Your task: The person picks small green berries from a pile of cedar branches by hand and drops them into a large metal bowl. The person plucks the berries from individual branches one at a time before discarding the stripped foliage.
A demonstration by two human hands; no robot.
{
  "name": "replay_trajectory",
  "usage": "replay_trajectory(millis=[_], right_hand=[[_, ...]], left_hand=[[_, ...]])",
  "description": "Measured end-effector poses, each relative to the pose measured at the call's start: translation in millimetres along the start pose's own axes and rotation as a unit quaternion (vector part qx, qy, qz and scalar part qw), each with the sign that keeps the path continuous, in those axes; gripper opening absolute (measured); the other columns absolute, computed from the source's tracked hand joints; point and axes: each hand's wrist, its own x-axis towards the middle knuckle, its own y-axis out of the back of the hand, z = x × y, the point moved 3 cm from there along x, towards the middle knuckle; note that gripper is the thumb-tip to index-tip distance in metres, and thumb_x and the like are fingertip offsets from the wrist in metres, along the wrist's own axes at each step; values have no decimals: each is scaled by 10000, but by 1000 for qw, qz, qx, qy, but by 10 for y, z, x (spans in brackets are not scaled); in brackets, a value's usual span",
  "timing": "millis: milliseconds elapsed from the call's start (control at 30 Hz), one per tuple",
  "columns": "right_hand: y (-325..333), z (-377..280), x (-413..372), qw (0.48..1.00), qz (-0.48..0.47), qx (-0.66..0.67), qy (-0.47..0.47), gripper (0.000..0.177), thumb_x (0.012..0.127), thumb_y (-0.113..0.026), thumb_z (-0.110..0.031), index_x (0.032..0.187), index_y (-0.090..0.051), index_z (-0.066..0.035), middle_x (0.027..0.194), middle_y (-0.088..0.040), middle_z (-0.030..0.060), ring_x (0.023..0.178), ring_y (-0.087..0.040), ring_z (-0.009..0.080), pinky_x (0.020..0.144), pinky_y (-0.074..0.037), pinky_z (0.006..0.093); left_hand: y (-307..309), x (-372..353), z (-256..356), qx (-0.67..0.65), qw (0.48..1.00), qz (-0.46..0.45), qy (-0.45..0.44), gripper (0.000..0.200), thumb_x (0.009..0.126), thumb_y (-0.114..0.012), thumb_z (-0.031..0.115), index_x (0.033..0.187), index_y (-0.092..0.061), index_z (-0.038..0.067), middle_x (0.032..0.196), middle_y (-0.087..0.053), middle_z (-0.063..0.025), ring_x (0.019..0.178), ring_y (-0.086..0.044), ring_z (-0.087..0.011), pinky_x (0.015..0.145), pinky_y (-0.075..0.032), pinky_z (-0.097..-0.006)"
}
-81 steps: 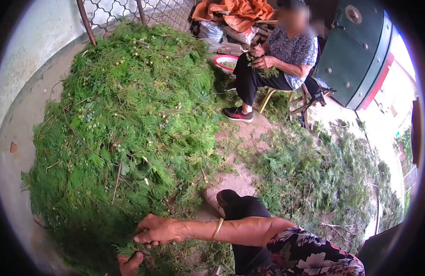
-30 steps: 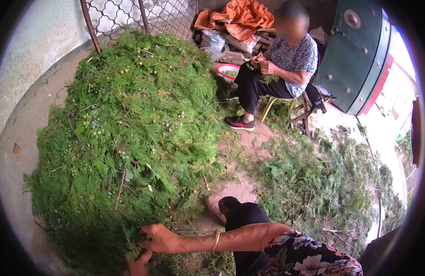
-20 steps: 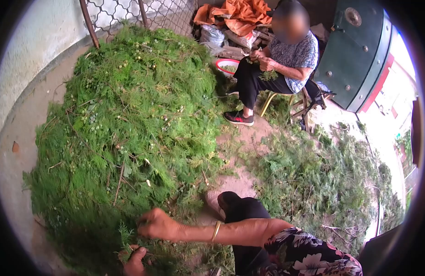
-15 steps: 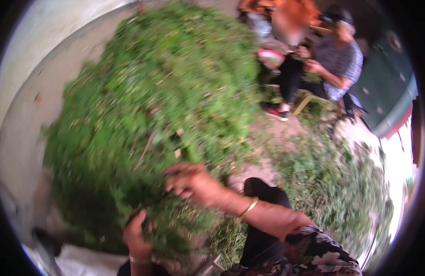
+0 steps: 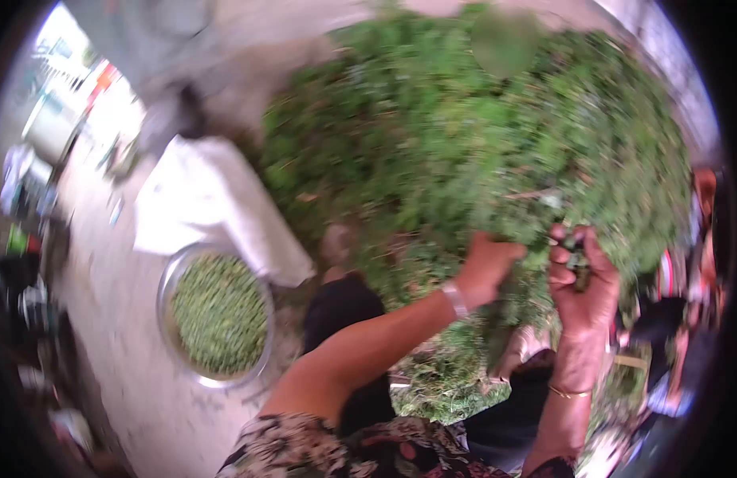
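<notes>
A big heap of leafy green plants (image 5: 432, 135) spreads in front of me. At its near edge is my left hand (image 5: 488, 271), with a silver bangle at the wrist. It is closed on green plant stems whose leaves hang below it; the fingertips are partly hidden. Just to its right, my right hand (image 5: 579, 279) is turned palm up with a thin gold bangle. Its fingers are curled around small green bits, perhaps pods or leaves, blurred by motion.
A metal bowl (image 5: 270, 334) full of small green pod-like pieces stands on the floor at left. Beside it lies a white sack (image 5: 217, 207). More plants (image 5: 444, 382) lie between my legs. Another person, partly visible, sits at the right edge. Household items line the far left.
My view has swung left, bringing the bowl and sack into sight and the seated person to the right edge. My hands have come close together, and the right fingers are now curled in.
</notes>
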Motion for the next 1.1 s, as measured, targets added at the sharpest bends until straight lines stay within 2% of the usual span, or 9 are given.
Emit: replay_trajectory(millis=[233,300,433,500,600,633,700,833,1100], right_hand=[[-1869,1313,-344,966,-111,-197,-123,472,906,-523,-400,1007,-590,56,858,-629,186,735,-611,220,578,-519,249],[-2181,1824,-457,935,-208,-160,-239,735,901,-433,-537,1183,-447,142,1121,-531,290,1001,-580,319,834,-510,419],[-2683,2554,-746,892,-321,-23,-316,984,838,-368,-683,1346,-206,144,1431,-196,293,1346,-208,355,1049,-302,455],[-2925,2562,-973,858,-370,-245,-260,885,876,-405,-608,1356,-228,115,1449,-194,258,1352,-210,332,1067,-282,386],[-2842,2953,-872,857,-402,-164,-279,700,921,-451,-404,1337,-260,126,1377,-325,252,1309,-304,285,1047,-298,330],[-2797,3018,-814,852,-423,-120,-286,612,943,-475,-301,1328,-277,131,1340,-390,248,1287,-351,262,1036,-306,303],[-2746,2948,-716,837,-460,-253,-157,537,930,-496,-266,1246,-373,149,1185,-503,207,1127,-482,249,982,-351,300],[-2086,3943,-1682,869,-354,-345,40,465,874,-555,-313,1138,-496,66,1074,-549,187,1018,-528,251,943,-387,342],[-1950,2375,-527,788,-382,-484,5,677,750,-648,-516,1223,-527,-47,1226,-520,223,1122,-499,382,957,-404,415]], left_hand=[[224,-332,419,-117,980,123,-102,349,684,-648,75,970,-526,-82,763,-585,-109,555,-526,-164,468,-407,-312],[340,-416,525,-122,974,153,-113,318,681,-639,68,941,-528,-79,735,-570,-98,534,-514,-160,449,-397,-314],[411,-494,627,-118,968,189,-116,258,676,-620,52,884,-533,-73,678,-541,-77,493,-489,-151,412,-377,-317],[277,-464,631,-107,972,182,-106,227,674,-610,45,855,-536,-71,650,-526,-66,473,-477,-146,393,-367,-319],[204,-438,704,-135,985,64,-88,208,678,-574,44,818,-495,-87,559,-457,-37,410,-405,-124,351,-314,-316],[302,-395,619,-94,994,38,-42,647,665,-677,120,1129,-336,-176,782,-478,-84,541,-425,-150,457,-366,-295],[382,-261,477,-107,993,25,-38,433,682,-682,104,1006,-468,-88,783,-552,-98,630,-513,-158,496,-440,-319],[452,-289,491,-99,992,62,-50,192,726,-684,105,898,-662,22,856,-649,-36,745,-603,-150,564,-506,-334],[264,-399,643,-56,993,81,-64,145,768,-667,105,866,-625,8,820,-586,-62,650,-463,-157,564,-422,-326]])
